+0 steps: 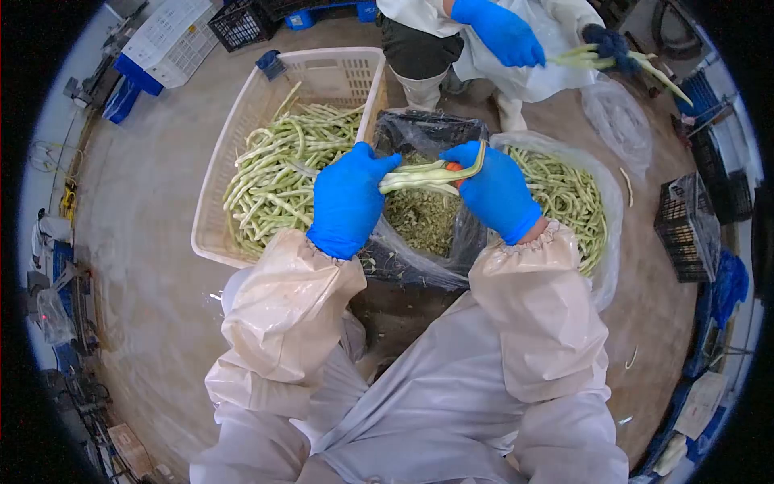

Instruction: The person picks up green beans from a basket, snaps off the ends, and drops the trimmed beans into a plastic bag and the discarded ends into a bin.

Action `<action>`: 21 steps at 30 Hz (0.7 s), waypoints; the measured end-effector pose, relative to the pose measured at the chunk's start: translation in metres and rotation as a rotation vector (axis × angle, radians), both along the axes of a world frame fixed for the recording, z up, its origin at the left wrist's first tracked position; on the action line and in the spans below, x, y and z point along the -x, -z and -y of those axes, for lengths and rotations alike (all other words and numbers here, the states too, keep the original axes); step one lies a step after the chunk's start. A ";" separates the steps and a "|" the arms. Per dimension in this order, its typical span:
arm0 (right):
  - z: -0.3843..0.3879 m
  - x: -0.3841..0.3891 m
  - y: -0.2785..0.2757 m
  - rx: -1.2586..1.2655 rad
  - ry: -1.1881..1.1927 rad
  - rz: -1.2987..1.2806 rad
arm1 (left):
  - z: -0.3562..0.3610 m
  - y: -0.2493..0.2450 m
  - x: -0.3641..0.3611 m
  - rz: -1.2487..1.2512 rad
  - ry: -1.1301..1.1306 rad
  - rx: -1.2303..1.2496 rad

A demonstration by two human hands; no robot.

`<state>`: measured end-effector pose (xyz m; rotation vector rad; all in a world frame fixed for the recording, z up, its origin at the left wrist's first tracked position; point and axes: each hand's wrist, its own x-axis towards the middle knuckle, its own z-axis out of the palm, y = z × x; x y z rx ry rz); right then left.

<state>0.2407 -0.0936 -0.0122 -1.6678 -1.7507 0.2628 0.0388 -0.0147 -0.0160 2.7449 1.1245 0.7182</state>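
My left hand [347, 198], in a blue glove, is closed around a small bunch of long green beans [419, 178] stretched sideways in front of me. At the other end of the bunch, my right hand [498, 190], also blue-gloved, grips the bean tips, one of which bends upward. A small orange-red object [454, 172] shows at my right fingers; its kind is hidden. Below both hands stands a dark crate lined with clear plastic [463, 230], holding green trimmings [419, 222].
A pale plastic crate [214, 198] heaped with long beans stands at left. To the right, a clear bag [610, 234] holds more beans. Across from me, a co-worker's gloved hand [504, 36] is near another bunch. A black crate [685, 230] stands far right.
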 end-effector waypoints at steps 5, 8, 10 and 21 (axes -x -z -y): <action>-0.007 0.001 0.000 0.032 0.079 -0.164 | 0.001 -0.005 0.002 0.133 -0.024 0.212; -0.007 0.002 -0.020 0.137 -0.023 -1.122 | 0.000 0.004 -0.002 0.538 0.012 0.624; -0.009 0.005 -0.018 0.193 -0.101 -1.121 | 0.000 0.006 -0.008 0.832 0.041 0.874; -0.013 0.020 0.029 -0.051 0.015 -0.193 | -0.014 -0.025 0.005 0.969 -0.082 1.177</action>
